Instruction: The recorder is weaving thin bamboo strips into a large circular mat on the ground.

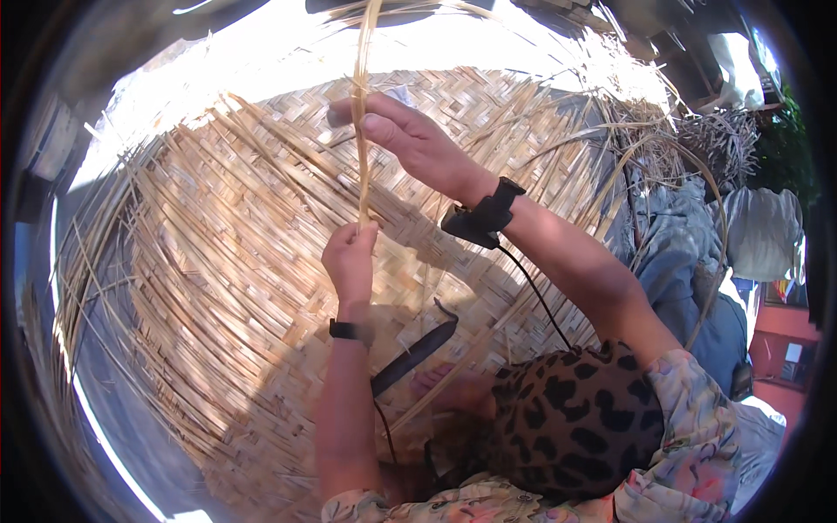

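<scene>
A bundle of thin, pale bamboo strips (364, 187) runs away from me, beyond the top edge of the view. My left hand (349, 259) is closed round its near end. Farther up, my right hand (414, 144) has its thumb on one side of the bundle and its fingers on the other, closed on it. Beneath both hands spreads a woven bamboo mat (261, 279) with long loose strip ends. A dark, long, flat tool (415, 353) with a thin curved tip lies near my left forearm; its kind is unclear.
Many loose strips (96, 261) fan out at the mat's left side. Tangled strips (641, 122) and grey-blue cloth (671, 235) are heaped at the right. My bare foot (449, 388) and leopard-print knee (575, 418) are close in front. Black cables (534, 292) trail from my wrist bands.
</scene>
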{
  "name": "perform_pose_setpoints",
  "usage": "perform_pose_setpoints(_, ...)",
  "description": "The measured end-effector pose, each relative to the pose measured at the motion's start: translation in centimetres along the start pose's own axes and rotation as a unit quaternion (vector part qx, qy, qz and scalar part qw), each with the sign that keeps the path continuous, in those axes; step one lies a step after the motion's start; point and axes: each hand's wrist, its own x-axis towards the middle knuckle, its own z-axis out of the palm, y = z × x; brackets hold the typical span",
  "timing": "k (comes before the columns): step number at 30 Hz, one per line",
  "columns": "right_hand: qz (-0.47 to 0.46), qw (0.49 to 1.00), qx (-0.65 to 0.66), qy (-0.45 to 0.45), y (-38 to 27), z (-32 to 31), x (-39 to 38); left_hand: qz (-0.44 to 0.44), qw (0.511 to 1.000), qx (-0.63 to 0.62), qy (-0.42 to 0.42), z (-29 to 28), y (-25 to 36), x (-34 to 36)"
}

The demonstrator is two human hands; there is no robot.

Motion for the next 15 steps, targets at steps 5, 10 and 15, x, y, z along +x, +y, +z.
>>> perform_pose_setpoints(5, 0.118, 0.943, -0.253, -0.180, 3.2, 0.9, 0.7, -0.124, 0.930, -0.322, 0.126, 0.7, 0.1, -1.4)
perform_pose_setpoints(10, 0.113, 0.851, -0.433, -0.274, 8.8, 2.6, 0.6, -0.100, 0.934, -0.320, 0.122, 0.6, 0.6, -2.9)
perform_pose_setpoints(15, 0.228, 0.906, -0.214, -0.283, 9.7, 1.6, 3.1, -0.087, 0.944, -0.293, 0.124, 0.6, 1.1, -3.3)
